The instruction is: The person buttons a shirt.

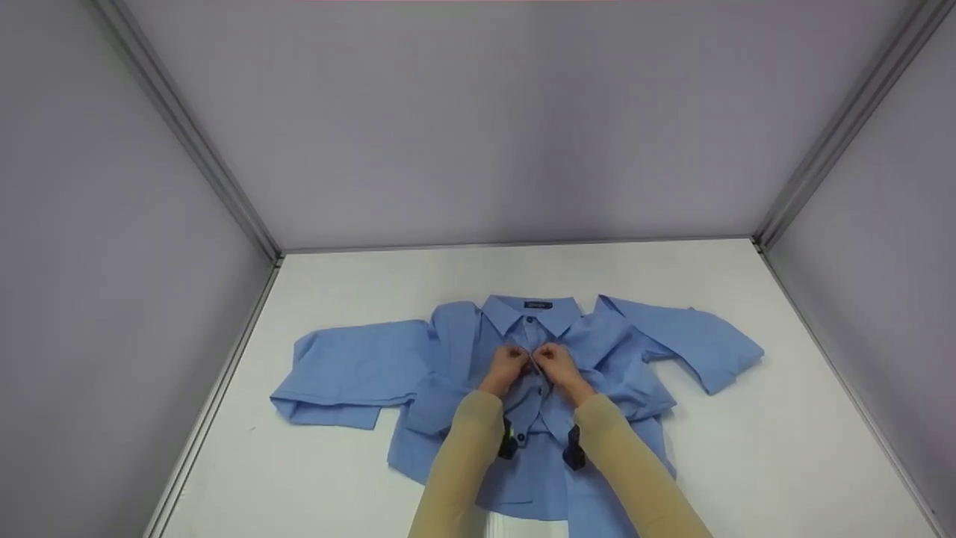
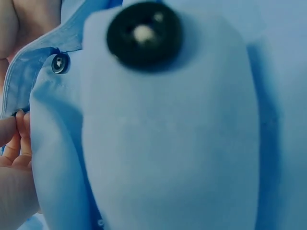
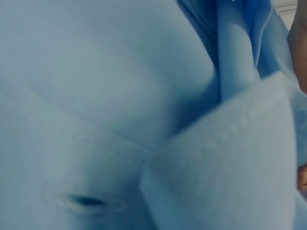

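A light-blue button-up shirt [image 1: 358, 365] lies front up, its collar toward the far side. At its chest, my left hand [image 1: 507, 368] and right hand [image 1: 559, 368] pinch the front placket from either side, fingertips almost meeting. What sits between the fingertips is too small to tell in the head view. A dark button [image 1: 529, 320] sits at the collar above the hands. Close up in the left wrist view are a large dark button [image 2: 144, 36] and a smaller button [image 2: 60, 63], with fingers gripping the fabric edge at left. A buttonhole [image 3: 87, 200] shows in the right wrist view.
The shirt's sleeves spread left and right over the white table [image 1: 784, 448]. Grey panels enclose the table, with a back wall [image 1: 478, 134] behind the collar. Dark wrist devices [image 1: 573, 450] sit at both cuffs, above the shirt's lower front.
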Motion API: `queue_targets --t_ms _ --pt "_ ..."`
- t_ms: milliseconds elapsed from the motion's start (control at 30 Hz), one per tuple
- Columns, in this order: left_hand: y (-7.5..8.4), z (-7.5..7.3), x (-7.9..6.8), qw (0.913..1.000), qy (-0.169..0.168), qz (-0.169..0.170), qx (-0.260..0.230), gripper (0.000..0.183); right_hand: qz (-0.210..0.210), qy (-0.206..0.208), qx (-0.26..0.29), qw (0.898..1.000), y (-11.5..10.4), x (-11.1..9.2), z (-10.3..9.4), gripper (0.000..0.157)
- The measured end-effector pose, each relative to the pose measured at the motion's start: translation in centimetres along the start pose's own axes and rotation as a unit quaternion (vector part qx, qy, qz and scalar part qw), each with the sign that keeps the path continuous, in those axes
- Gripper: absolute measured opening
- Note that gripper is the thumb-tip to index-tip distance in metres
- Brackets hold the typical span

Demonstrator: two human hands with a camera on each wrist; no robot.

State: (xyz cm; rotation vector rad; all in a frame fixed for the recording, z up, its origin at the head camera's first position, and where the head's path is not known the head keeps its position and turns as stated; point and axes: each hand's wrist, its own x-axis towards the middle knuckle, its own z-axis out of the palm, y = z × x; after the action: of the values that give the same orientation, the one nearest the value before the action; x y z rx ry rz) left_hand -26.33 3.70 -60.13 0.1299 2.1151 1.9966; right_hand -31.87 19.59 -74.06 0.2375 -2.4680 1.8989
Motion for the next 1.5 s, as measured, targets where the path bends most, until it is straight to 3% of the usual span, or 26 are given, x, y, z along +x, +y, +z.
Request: queue_targets --t_ms 67,100,133,267,333,400,467,533,633,667,700,733,767,800,867,900,967,1000,1033,1133,1233,1267,1333,1500 --pt "0.3 -0.1 -0.4 0.9999 0.01 0.004 0.0 0.02 0.009 0.008 -0.016 1.0 1.2 0.4 0.1 0.016" --pt "0.4 -0.2 -0.4 0.9999 0.015 -0.003 -0.002 0.017 -0.012 0.012 -0.011 1.0 1.7 0.5 0.2 0.014" --pt "0.2 -0.2 -0.3 0.9998 0.02 -0.009 -0.003 0.015 -0.013 0.015 -0.008 1.0 1.0 0.2 0.2 0.013" --pt "-0.7 0.0 0.4 0.9988 0.038 -0.03 -0.009 0.013 0.031 0.037 -0.008 0.999 -8.1 -2.7 0.4 0.015" --pt "-0.8 0.2 0.6 0.9985 0.046 -0.029 -0.004 0.02 0.062 0.046 -0.026 0.997 -13.3 -4.4 0.4 0.015" --pt "-0.7 0.4 0.7 0.9978 0.059 -0.029 0.006 0.026 0.071 0.056 -0.043 0.995 -15.8 -5.1 0.6 0.014" --pt "-0.3 0.6 0.5 0.9967 0.073 -0.034 0.009 0.028 0.054 0.059 -0.048 0.996 -15.8 -5.1 0.5 0.013" --pt "-0.1 0.9 0.3 0.9949 0.09 -0.04 0.019 0.027 0.034 0.063 -0.047 0.996 -14.4 -4.8 0.3 0.011" --pt "-0.8 1.4 0.8 0.9921 0.11 -0.043 0.043 0.02 -0.01 0.096 -0.071 0.993 -7.8 -2.8 0.6 0.012" --pt "-2.3 1.5 1.7 0.992 0.115 -0.016 0.051 0.021 -0.031 0.107 -0.078 0.991 -5.9 -2.2 0.7 0.012" --pt "-3.3 1.5 2.4 0.9913 0.114 -0.013 0.064 0.022 -0.036 0.123 -0.093 0.987 -4.4 -1.7 1.0 0.012" --pt "-4.3 1.4 3.2 0.9909 0.112 -0.014 0.074 0.023 -0.031 0.132 -0.105 0.985 -3.6 -1.4 1.2 0.015" --pt "-6.0 1.4 4.2 0.9898 0.116 0.006 0.082 0.025 -0.027 0.143 -0.117 0.982 -3.1 -1.1 1.5 0.016" --pt "-7.4 1.4 5.2 0.9882 0.119 0.023 0.094 0.024 -0.015 0.146 -0.129 0.981 -4.6 -1.6 1.6 0.016" --pt "-8.0 1.3 5.9 0.9857 0.118 0.031 0.116 0.024 -0.002 0.147 -0.146 0.978 -8.7 -2.8 1.7 0.014" --pt "-6.7 1.2 5.4 0.984 0.118 0.011 0.133 0.023 0.006 0.141 -0.162 0.977 -10.8 -3.4 1.8 0.011" --pt "-4.4 1.3 4.2 0.9784 0.129 0.019 0.16 0.026 0.005 0.141 -0.194 0.971 -13.6 -4.2 1.7 0.009" --pt "-2.6 1.2 3.2 0.9761 0.127 0.013 0.176 0.029 0.0 0.14 -0.211 0.967 -14.6 -4.4 1.7 0.01" --pt "-0.8 1.2 2.2 0.9729 0.126 0.006 0.194 0.032 -0.001 0.138 -0.229 0.963 -15.2 -4.5 1.7 0.01" --pt "2.1 1.3 0.1 0.9581 0.136 0.047 0.248 0.038 -0.001 0.137 -0.265 0.954 -15.7 -4.4 1.8 0.012" --pt "4.3 1.2 -1.3 0.9493 0.138 0.068 0.274 0.035 -0.012 0.13 -0.283 0.95 -15.8 -4.6 1.9 0.01" --pt "4.4 1.2 -1.4 0.946 0.139 0.072 0.284 0.033 -0.018 0.13 -0.284 0.95 -15.9 -4.7 1.9 0.01" --pt "4.6 1.2 -1.5 0.9495 0.136 0.068 0.275 0.03 -0.039 0.13 -0.286 0.948 -15.9 -4.8 1.9 0.009" --pt "2.0 1.1 0.8 0.9636 0.132 0.059 0.225 0.031 -0.073 0.142 -0.266 0.951 -15.7 -4.9 1.8 0.006"
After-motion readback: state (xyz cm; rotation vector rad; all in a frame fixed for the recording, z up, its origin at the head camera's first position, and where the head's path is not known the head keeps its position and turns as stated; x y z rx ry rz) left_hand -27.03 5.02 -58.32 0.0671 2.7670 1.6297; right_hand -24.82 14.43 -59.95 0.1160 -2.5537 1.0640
